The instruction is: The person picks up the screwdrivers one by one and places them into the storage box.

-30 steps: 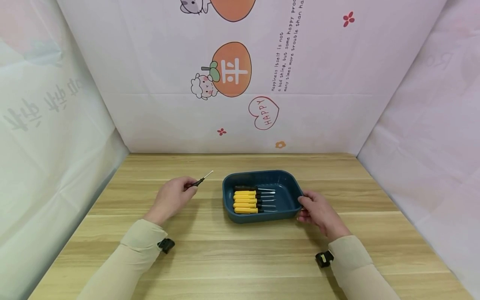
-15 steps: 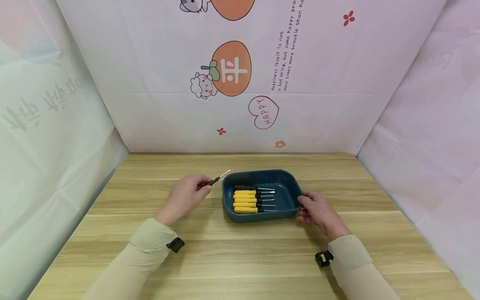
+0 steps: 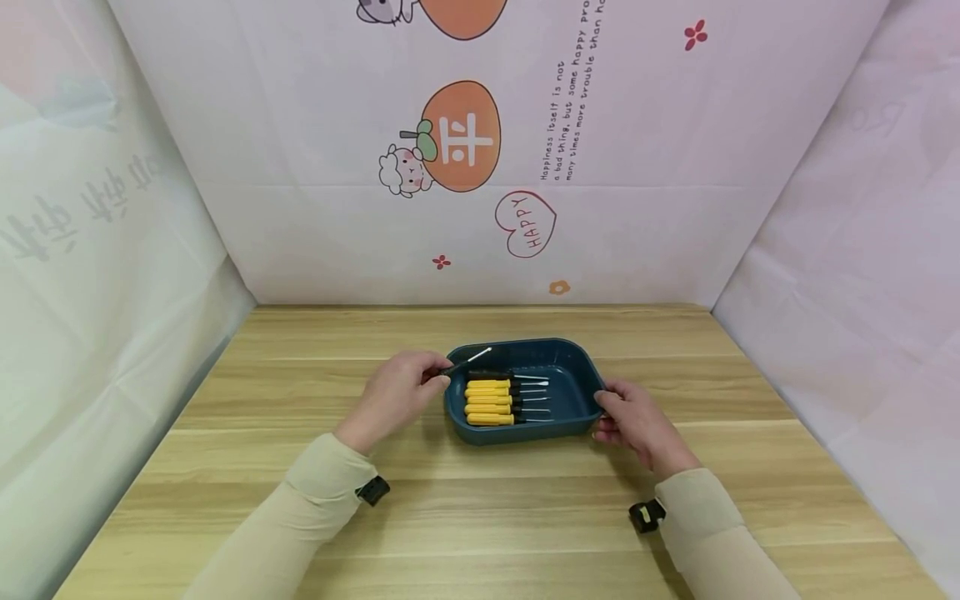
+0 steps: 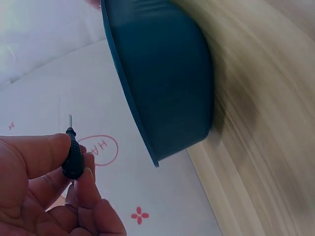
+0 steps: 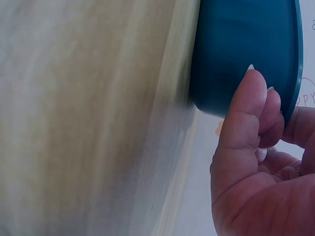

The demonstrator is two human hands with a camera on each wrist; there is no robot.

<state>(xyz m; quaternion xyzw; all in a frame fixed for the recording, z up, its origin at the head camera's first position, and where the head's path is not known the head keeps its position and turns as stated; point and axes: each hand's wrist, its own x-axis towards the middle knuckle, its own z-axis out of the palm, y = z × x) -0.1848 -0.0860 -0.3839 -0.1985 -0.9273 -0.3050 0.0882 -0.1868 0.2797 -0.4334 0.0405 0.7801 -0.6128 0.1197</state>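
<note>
At the tray's left rim, the left hand (image 3: 397, 392) pinches a small screwdriver (image 3: 465, 361) by its black handle, its tip now poking over the dark blue tray (image 3: 573, 367); a second ago it was well left of the tray, so it is likely about to join the yellow-handled screwdrivers (image 3: 491, 402) lying inside. Against the tray's right wall, the right hand (image 3: 633, 421) curls its fingers round the rim. Behind the tray, the backdrop (image 3: 675, 167) reads "HAPPY" (image 3: 527, 225).

The head camera is looking forward and down over the whole wooden table (image 3: 480, 500), while both wrist cameras are sitting low and close, each facing an outer wall of the same blue tray (image 3: 581, 367) (image 4: 167, 83) (image 5: 241, 49).
</note>
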